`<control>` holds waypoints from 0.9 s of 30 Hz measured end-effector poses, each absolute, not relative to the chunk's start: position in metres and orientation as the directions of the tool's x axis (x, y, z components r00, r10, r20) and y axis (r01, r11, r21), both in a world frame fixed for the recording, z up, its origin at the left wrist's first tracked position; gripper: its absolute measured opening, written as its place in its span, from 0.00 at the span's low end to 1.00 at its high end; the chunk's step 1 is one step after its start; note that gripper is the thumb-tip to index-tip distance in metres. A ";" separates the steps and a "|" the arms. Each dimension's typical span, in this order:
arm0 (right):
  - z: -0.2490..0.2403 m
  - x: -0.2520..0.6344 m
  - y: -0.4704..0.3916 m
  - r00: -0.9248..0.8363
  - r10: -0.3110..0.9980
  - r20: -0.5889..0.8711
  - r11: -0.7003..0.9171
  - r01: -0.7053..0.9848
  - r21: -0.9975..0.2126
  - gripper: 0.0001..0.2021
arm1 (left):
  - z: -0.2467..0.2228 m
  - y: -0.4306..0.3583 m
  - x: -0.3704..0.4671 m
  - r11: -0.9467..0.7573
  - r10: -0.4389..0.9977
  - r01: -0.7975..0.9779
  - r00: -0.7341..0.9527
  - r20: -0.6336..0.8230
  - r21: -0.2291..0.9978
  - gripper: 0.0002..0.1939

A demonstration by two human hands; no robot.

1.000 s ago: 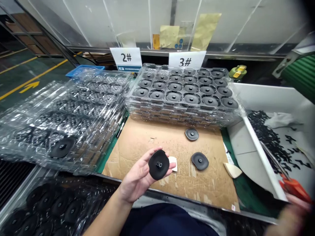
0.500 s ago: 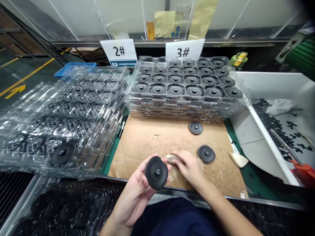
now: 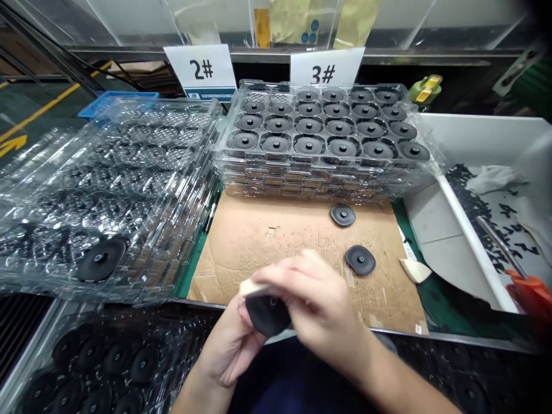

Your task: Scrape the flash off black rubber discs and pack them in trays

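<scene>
Left: a stack of clear trays (image 3: 164,155) bearing one loose black disc (image 3: 102,259). Centre: above the cardboard (image 3: 241,236), the left hand (image 3: 233,339), its grip closed about the held black disc (image 3: 268,314), and the right hand (image 3: 317,293), its grip holding a pale piece (image 3: 254,287) against the disc's upper edge. Right: two dark discs (image 3: 360,260) on the cardboard, beside a white bin (image 3: 457,224).

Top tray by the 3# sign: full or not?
Not full: the top tray has two back-left pockets that look empty; black discs sit in the others.
</scene>
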State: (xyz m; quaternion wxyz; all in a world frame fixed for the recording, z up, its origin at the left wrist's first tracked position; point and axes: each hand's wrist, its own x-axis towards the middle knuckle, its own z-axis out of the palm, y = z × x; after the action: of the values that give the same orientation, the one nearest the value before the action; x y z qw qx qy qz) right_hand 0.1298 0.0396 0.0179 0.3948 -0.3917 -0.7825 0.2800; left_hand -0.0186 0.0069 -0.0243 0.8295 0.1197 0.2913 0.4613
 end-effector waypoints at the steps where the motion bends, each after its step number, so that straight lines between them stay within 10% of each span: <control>1: 0.017 0.133 0.041 -0.345 0.868 0.356 0.485 0.441 -0.755 0.14 | -0.023 0.007 -0.019 0.544 0.837 -0.687 0.403 -0.371 0.481 0.20; 9: -0.056 0.154 0.049 0.007 1.000 0.031 0.024 0.428 -0.904 0.11 | -0.020 0.006 -0.028 0.532 0.843 -0.725 0.407 -0.352 0.438 0.26; 15: -0.099 0.159 0.044 -0.077 0.997 -0.024 0.019 0.512 -0.859 0.16 | -0.022 0.005 -0.028 0.541 0.838 -0.753 0.443 -0.320 0.375 0.24; 19: -0.077 0.167 0.038 -0.098 0.995 0.003 0.054 0.524 -0.850 0.16 | -0.018 0.007 -0.023 0.469 0.882 -0.699 0.339 -0.326 0.541 0.27; 23: -0.066 0.174 0.025 -0.158 0.987 -0.036 0.054 0.528 -0.848 0.15 | -0.019 0.009 -0.021 0.135 0.990 -0.196 0.075 -0.123 0.971 0.50; 27: -0.070 0.173 0.006 -0.149 0.989 -0.026 0.052 0.496 -0.867 0.16 | -0.024 0.012 -0.019 -0.186 0.976 0.291 0.163 0.142 0.938 0.57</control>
State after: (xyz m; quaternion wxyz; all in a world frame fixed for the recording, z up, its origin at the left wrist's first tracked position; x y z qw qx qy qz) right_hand 0.1733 0.0060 -0.0705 0.3184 -0.5694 -0.6516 0.3871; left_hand -0.0186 0.0117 -0.0239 0.4072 0.6449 0.4913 0.4206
